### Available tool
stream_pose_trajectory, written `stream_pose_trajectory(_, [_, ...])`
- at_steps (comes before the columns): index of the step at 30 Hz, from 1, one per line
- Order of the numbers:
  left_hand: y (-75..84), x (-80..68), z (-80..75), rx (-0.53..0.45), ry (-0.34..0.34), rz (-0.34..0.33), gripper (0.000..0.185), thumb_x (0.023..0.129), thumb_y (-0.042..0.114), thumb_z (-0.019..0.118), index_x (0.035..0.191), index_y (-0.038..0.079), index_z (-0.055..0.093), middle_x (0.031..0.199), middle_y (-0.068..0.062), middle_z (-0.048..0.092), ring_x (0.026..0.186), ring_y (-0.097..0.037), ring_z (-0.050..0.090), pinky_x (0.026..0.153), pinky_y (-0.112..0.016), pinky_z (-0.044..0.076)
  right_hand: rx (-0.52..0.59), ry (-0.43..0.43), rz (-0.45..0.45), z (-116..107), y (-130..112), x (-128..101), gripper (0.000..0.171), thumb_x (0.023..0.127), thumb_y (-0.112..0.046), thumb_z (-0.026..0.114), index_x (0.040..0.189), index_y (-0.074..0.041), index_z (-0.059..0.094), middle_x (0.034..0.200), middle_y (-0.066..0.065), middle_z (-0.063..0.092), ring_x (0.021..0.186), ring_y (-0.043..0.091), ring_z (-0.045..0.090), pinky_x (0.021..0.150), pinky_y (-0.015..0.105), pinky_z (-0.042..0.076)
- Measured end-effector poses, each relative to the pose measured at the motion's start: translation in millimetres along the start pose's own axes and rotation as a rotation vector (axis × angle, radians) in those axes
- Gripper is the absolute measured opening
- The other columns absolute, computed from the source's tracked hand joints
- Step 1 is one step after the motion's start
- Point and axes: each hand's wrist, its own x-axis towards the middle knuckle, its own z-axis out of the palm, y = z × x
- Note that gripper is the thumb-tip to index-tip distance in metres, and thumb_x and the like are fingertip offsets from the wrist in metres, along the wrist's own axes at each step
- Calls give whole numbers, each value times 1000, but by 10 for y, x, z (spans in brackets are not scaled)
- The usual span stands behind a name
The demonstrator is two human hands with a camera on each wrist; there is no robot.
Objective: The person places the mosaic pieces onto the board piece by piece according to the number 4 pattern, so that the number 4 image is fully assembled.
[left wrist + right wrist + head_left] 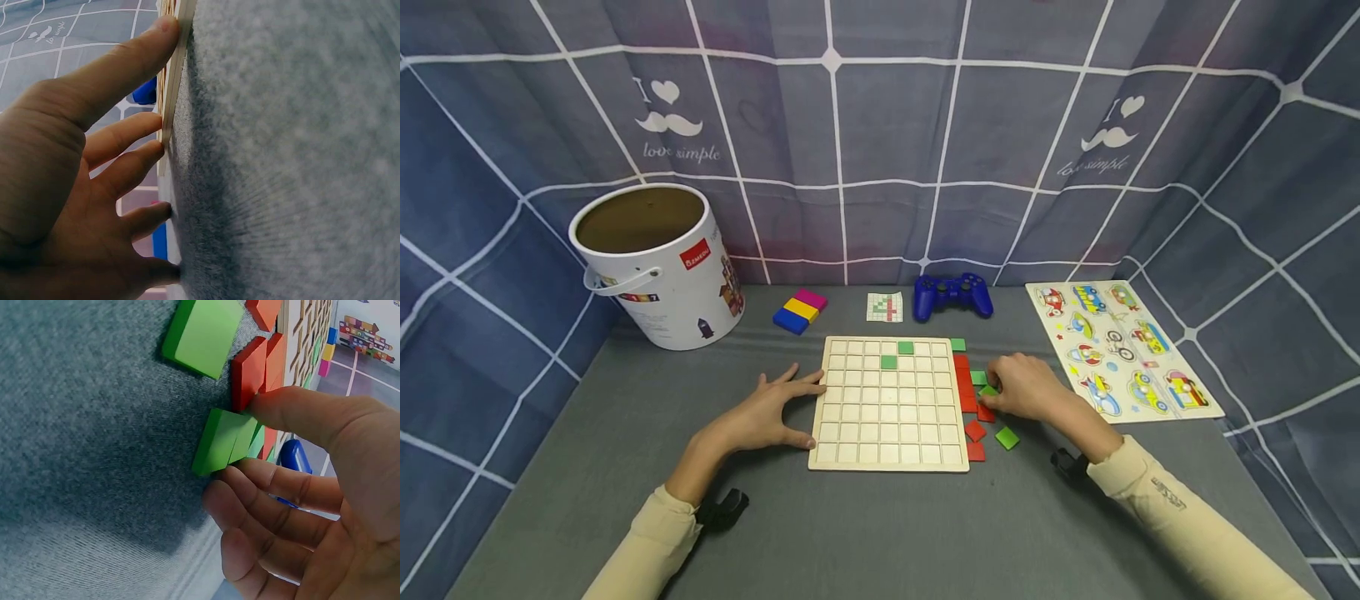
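A wooden grid board (871,412) lies flat on the table, with one green tile (906,347) and another green tile (889,362) in its upper cells. My left hand (760,417) is spread at the board's left side, thumb and some fingertips touching its edge. Off the right edge, my right hand (1024,387) pinches a green square tile (219,442) between thumb and index finger; the other fingers curl loosely below. Red tiles (965,387) lie along that edge. A loose green tile (1007,437) rests nearer the front, beside a red tile (975,431).
Behind the board are a small printed grid card (884,307), a blue game controller (952,296) and pink, yellow and blue blocks (801,311). A white bucket (677,292) stands back left. A picture puzzle board (1093,350) lies at the right.
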Motion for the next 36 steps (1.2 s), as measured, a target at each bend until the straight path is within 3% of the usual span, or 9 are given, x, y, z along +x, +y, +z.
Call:
stream_pose_trajectory(6, [-19, -27, -15, -4, 25, 1, 82, 71, 32, 92, 143, 15, 57, 161, -2, 31, 149, -44, 8, 104, -78, -6, -6, 26, -26, -61, -12, 49, 29, 75, -19, 82, 67, -12, 55, 58, -7, 36, 52, 11, 36, 48, 28, 24])
stream_pose_trajectory(14, [-52, -76, 72, -13, 7, 14, 83, 72, 35, 91, 145, 17, 55, 162, -2, 30, 149, -45, 8, 104, -79, -6, 40, 75, -42, -43, -81, 1, 18, 77, -21, 83, 88, -12, 72, 72, -5, 61, 59, 10, 52, 51, 31, 44])
stream_pose_trajectory(24, [-29, -81, 84, -16, 14, 15, 84, 70, 35, 92, 144, 16, 56, 162, -2, 31, 149, -45, 9, 104, -79, -5, 90, 146, -134, 96, -243, 98, 18, 80, -20, 83, 93, -13, 74, 82, -2, 62, 63, 9, 51, 54, 29, 44])
stream_pose_trajectory(36, [-19, -31, 33, -7, 25, 21, 82, 70, 34, 92, 142, 16, 58, 161, 0, 32, 150, -42, 9, 104, -78, -5, 107, 167, -201, 96, -433, 349, 18, 80, -17, 78, 96, -11, 74, 79, 0, 62, 63, 8, 50, 55, 28, 44])
